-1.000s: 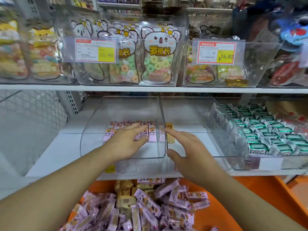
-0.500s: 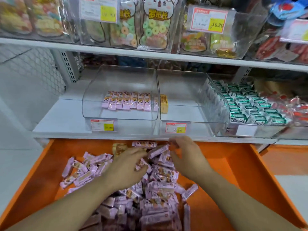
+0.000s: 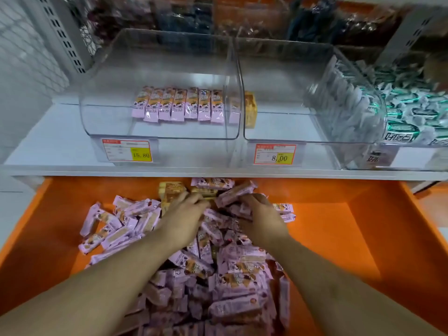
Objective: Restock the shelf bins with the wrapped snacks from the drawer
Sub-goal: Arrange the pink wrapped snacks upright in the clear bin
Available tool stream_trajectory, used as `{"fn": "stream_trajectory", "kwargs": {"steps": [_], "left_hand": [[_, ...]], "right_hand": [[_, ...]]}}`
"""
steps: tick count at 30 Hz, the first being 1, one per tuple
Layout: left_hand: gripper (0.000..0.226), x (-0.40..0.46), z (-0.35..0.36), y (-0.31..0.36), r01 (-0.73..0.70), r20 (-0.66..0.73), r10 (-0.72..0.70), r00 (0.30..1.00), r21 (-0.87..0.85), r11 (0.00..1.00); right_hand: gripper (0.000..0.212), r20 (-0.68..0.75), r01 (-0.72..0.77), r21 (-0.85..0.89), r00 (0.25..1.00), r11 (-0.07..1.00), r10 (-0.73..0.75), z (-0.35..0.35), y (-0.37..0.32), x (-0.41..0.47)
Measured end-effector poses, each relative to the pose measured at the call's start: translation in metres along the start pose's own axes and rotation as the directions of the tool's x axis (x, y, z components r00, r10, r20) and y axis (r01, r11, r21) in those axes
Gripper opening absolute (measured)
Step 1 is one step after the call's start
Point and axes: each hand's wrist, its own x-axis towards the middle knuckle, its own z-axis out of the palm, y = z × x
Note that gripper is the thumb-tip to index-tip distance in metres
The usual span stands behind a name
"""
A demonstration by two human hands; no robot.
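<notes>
Restocking barely started, by the look of it. Left bin (image 3: 160, 93), centre-left of frame, holds one short row of pink snacks (image 3: 178, 104) at its back; the rest of its floor is bare. Middle bin (image 3: 286, 93) has one yellow pack (image 3: 251, 109) against its left wall. Right bin (image 3: 363, 105) is full of green-white packs. Drawer (image 3: 363, 234), bottom half of frame, still carries a big pink pile (image 3: 218, 275) plus a few yellow ones (image 3: 171, 190) at the far edge. Left hand (image 3: 183, 215) and right hand (image 3: 263, 223) are both down in the pile, fingers curled into the wrappers; actual grip cannot be told. Most of the job remains.
</notes>
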Motion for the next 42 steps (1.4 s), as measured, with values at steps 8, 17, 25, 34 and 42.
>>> {"fn": "stream_trajectory", "kwargs": {"steps": [8,17,25,34,42], "left_hand": [[0.031,-0.02,-0.036,-0.003,0.119,0.098,-0.111,0.989,-0.079,0.99],[0.027,-0.087,-0.151,0.036,0.235,0.136,-0.192,0.972,-0.53,0.815],[0.027,-0.141,-0.203,0.083,0.2,0.147,-0.163,0.976,-0.901,0.386],[0.031,-0.13,-0.225,0.09,0.201,0.176,-0.13,0.976,-0.956,0.212],[0.03,-0.106,-0.232,0.064,0.144,0.118,-0.376,0.919,-0.989,0.043]], "right_hand": [[0.043,0.026,-0.078,0.06,0.997,0.995,0.076,-0.039,-0.023,-0.02],[0.027,0.221,-0.108,0.55,0.975,0.828,-0.019,-0.169,-0.071,-0.09],[0.02,0.115,-0.018,0.745,0.988,0.666,-0.102,-0.207,-0.113,-0.131],[0.028,0.056,0.001,0.747,0.996,0.665,-0.064,-0.22,-0.125,-0.112],[0.03,-0.02,0.005,0.94,0.999,0.342,0.04,-0.233,-0.126,-0.094]]}}
